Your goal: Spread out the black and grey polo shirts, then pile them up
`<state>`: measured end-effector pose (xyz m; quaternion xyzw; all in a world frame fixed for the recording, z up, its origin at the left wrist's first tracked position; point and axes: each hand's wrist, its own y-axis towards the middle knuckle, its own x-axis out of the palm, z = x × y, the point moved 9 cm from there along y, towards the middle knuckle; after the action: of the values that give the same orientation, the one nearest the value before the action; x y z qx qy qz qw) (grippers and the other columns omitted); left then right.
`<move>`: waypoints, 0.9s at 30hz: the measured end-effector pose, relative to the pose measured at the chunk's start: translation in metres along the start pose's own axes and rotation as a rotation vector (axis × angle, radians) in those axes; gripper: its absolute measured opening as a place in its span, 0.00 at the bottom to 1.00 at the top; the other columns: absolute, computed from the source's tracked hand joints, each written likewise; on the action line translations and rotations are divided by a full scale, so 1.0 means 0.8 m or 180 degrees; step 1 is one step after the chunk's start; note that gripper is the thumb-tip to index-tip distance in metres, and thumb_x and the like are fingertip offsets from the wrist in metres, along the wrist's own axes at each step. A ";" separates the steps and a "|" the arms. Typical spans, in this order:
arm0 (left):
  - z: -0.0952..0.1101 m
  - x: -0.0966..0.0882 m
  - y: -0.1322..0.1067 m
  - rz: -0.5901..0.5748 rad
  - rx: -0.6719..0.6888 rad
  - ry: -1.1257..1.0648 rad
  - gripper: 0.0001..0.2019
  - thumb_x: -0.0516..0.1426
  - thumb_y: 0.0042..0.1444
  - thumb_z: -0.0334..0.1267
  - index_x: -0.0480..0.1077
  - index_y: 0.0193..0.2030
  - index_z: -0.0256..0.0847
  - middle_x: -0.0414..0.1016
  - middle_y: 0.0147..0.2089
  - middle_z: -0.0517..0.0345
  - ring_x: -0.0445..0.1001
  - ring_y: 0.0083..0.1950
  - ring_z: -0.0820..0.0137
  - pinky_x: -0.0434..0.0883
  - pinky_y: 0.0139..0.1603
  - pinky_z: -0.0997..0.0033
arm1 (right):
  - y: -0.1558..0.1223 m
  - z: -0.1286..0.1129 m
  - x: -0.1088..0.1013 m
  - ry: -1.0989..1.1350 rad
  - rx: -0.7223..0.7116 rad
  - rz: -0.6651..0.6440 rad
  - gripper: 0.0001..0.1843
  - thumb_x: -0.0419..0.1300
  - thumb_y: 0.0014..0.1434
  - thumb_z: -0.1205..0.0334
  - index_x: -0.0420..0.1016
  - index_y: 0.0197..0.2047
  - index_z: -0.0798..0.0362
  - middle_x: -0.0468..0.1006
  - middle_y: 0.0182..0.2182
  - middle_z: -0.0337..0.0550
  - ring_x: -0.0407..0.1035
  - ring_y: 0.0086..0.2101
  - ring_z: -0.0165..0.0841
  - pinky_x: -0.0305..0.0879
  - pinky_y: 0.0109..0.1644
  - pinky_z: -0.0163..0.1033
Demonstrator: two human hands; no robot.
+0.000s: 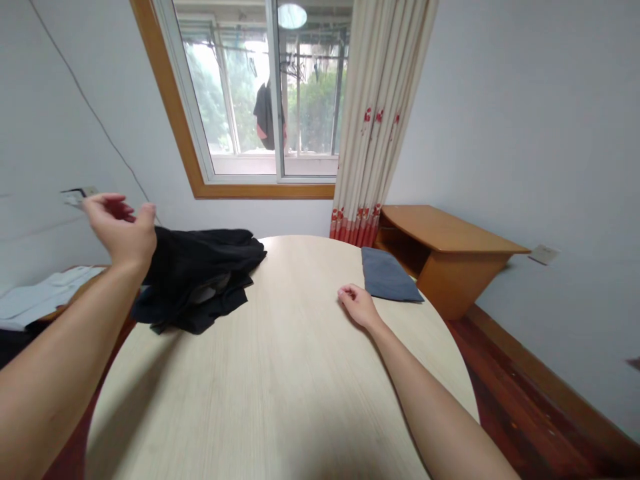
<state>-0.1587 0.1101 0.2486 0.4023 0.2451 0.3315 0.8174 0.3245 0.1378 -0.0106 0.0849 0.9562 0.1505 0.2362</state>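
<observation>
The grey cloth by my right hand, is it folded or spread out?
Folded: the grey cloth lies flat as a neat rectangle with straight edges, beside the right hand.

Both forearms ran off the bottom edge. Left of the left hand (123, 230), white cloth (43, 297) was cut by the frame; the hand's palm faced away, hidden

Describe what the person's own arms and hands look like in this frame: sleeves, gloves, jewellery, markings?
Both forearms are bare up to the picture's edge, with no sleeve in view. The left hand and right hand wear no gloves. No watch, bracelet or ring shows on either wrist or on the fingers that can be seen. No tattoos, bandages or other markings are visible.
</observation>
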 end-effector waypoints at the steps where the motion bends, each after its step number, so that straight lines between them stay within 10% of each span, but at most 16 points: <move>1: 0.009 0.005 -0.007 -0.0201 0.0119 -0.0083 0.26 0.49 0.65 0.62 0.65 0.30 0.39 0.71 0.31 0.50 0.62 0.65 0.53 0.47 0.31 0.60 | 0.000 0.000 -0.005 -0.0069 -0.0008 0.0082 0.22 0.54 0.55 0.43 0.74 0.35 0.55 0.76 0.28 0.43 0.67 0.29 0.33 0.62 0.36 0.37; 6: 0.069 0.047 -0.073 -0.0482 0.0457 -0.0425 0.11 0.57 0.61 0.50 0.71 0.38 0.45 0.75 0.36 0.58 0.73 0.46 0.67 0.61 0.35 0.61 | 0.004 0.006 -0.045 -0.0601 -0.0035 0.0623 0.18 0.53 0.56 0.49 0.74 0.36 0.55 0.77 0.33 0.47 0.69 0.33 0.36 0.65 0.42 0.40; 9: 0.092 0.121 -0.172 -0.1759 0.0773 -0.0434 0.08 0.56 0.60 0.44 0.71 0.35 0.43 0.75 0.33 0.58 0.73 0.35 0.68 0.69 0.38 0.62 | 0.002 0.009 -0.073 -0.1230 -0.0053 0.1018 0.17 0.52 0.57 0.54 0.76 0.38 0.55 0.77 0.41 0.51 0.70 0.43 0.40 0.63 0.51 0.44; 13: 0.069 0.183 -0.310 -0.3074 0.0968 -0.0290 0.08 0.53 0.62 0.39 0.73 0.39 0.40 0.76 0.37 0.53 0.74 0.40 0.63 0.70 0.43 0.61 | -0.003 0.027 -0.092 -0.2107 0.0323 0.1192 0.18 0.54 0.57 0.58 0.77 0.48 0.54 0.73 0.54 0.51 0.64 0.55 0.44 0.57 0.60 0.48; 17: 0.038 0.197 -0.365 -0.3471 0.0960 -0.0282 0.08 0.53 0.62 0.37 0.73 0.44 0.41 0.76 0.45 0.50 0.73 0.48 0.60 0.69 0.49 0.57 | -0.003 0.036 -0.085 -0.2606 0.0595 0.0956 0.25 0.55 0.58 0.59 0.71 0.57 0.56 0.69 0.59 0.54 0.61 0.59 0.44 0.51 0.64 0.49; 23: 0.063 0.180 -0.345 -0.3405 0.1125 -0.0362 0.08 0.54 0.63 0.39 0.75 0.44 0.45 0.77 0.50 0.50 0.74 0.52 0.59 0.70 0.53 0.53 | -0.003 0.027 -0.084 -0.2902 0.0890 0.0794 0.28 0.56 0.60 0.54 0.69 0.61 0.57 0.71 0.56 0.56 0.62 0.55 0.50 0.57 0.57 0.52; 27: 0.103 0.110 -0.182 -0.2170 0.1516 -0.0024 0.11 0.55 0.62 0.47 0.75 0.43 0.47 0.76 0.55 0.55 0.73 0.57 0.57 0.66 0.62 0.49 | -0.005 0.022 -0.080 -0.2910 0.0870 0.0690 0.27 0.58 0.60 0.48 0.72 0.58 0.54 0.72 0.54 0.54 0.63 0.53 0.49 0.59 0.53 0.51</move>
<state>0.0045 0.0683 0.1634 0.4772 0.4312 -0.0256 0.7653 0.3882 0.1235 0.0007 0.2716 0.7512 -0.0054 0.6015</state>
